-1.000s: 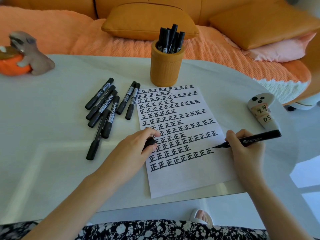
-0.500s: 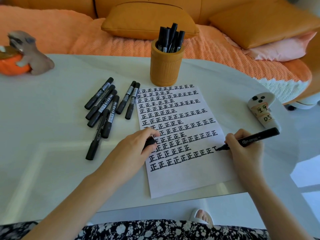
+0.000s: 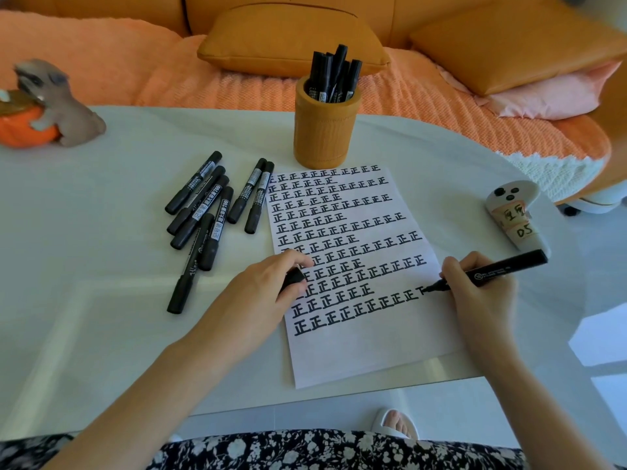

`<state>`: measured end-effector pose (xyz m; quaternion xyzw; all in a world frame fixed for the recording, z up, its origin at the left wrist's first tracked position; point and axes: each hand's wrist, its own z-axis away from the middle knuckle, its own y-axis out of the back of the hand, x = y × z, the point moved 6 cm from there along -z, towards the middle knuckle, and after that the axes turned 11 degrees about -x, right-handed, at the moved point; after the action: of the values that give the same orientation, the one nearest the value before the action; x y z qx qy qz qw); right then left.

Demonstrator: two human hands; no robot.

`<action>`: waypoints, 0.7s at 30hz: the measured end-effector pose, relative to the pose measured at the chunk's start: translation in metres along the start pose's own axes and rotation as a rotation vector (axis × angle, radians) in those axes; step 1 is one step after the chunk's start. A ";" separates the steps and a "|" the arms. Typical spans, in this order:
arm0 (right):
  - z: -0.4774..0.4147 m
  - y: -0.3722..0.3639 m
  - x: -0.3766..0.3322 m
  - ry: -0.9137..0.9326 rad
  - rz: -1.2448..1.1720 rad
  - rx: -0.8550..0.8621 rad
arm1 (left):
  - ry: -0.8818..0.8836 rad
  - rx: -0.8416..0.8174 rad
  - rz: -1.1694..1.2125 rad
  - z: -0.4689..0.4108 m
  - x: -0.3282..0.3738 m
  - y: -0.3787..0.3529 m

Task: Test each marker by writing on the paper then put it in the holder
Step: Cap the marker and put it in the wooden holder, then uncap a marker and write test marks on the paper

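Observation:
A white paper (image 3: 366, 347) covered with rows of black written characters lies on the table. My right hand (image 3: 475, 293) grips an uncapped black marker (image 3: 502, 269), its tip touching the paper at the right end of a row, where a partial character stands. My left hand (image 3: 261, 293) rests on the paper's left edge and holds the black marker cap (image 3: 293, 276). Several capped black markers (image 3: 207, 215) lie left of the paper. An orange holder (image 3: 324, 130) behind the paper contains several markers (image 3: 334, 76).
A white controller (image 3: 512, 215) with labels lies at the table's right. A dog figurine with an orange pumpkin (image 3: 47, 110) stands at the far left. An orange sofa with cushions (image 3: 291, 35) runs behind the table. The table's near edge (image 3: 305, 405) is just past the paper.
The marker tip came down onto the paper and drew the first strokes of a new character at the row's right end. My left hand stayed still.

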<state>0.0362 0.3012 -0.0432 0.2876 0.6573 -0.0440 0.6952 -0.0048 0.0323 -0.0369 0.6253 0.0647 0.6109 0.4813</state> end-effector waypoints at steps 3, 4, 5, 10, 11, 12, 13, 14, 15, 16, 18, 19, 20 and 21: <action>0.000 0.001 0.000 0.004 0.017 0.017 | -0.002 0.003 -0.011 0.000 0.000 0.000; 0.000 0.001 -0.001 0.006 0.022 0.022 | -0.001 0.004 -0.012 0.000 0.000 0.000; 0.000 0.001 -0.001 0.006 0.024 0.025 | 0.000 0.005 -0.012 0.000 0.000 0.000; 0.000 0.002 0.001 0.001 0.000 0.017 | -0.001 0.006 -0.017 -0.001 0.000 0.000; 0.000 0.002 0.000 0.000 -0.002 0.010 | -0.001 0.007 -0.015 0.000 0.000 0.000; 0.000 0.001 0.000 -0.001 -0.001 0.002 | -0.001 0.007 -0.013 0.000 0.000 0.000; 0.001 0.000 -0.001 -0.002 0.001 -0.006 | 0.000 0.007 -0.013 0.000 0.000 0.000; 0.001 -0.001 -0.002 0.000 0.003 -0.013 | 0.000 0.007 -0.013 0.000 0.000 0.000; 0.002 -0.002 -0.003 0.003 0.006 -0.018 | 0.000 0.006 -0.014 0.000 0.000 0.000; 0.002 -0.002 -0.005 0.006 0.009 -0.020 | 0.001 0.005 -0.014 0.000 0.000 0.000; 0.003 -0.003 -0.006 0.012 0.015 -0.024 | -0.001 0.005 -0.018 0.000 0.001 0.000; 0.002 -0.003 -0.005 0.013 0.016 -0.025 | -0.003 0.005 -0.021 0.000 0.001 0.000; 0.002 -0.003 -0.005 0.013 0.014 -0.026 | -0.004 0.006 -0.023 0.000 0.001 0.000; 0.002 -0.003 -0.004 0.012 0.016 -0.025 | -0.003 0.006 -0.025 0.000 0.001 0.000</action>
<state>0.0362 0.2965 -0.0401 0.2842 0.6595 -0.0286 0.6953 -0.0050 0.0331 -0.0360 0.6266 0.0735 0.6039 0.4872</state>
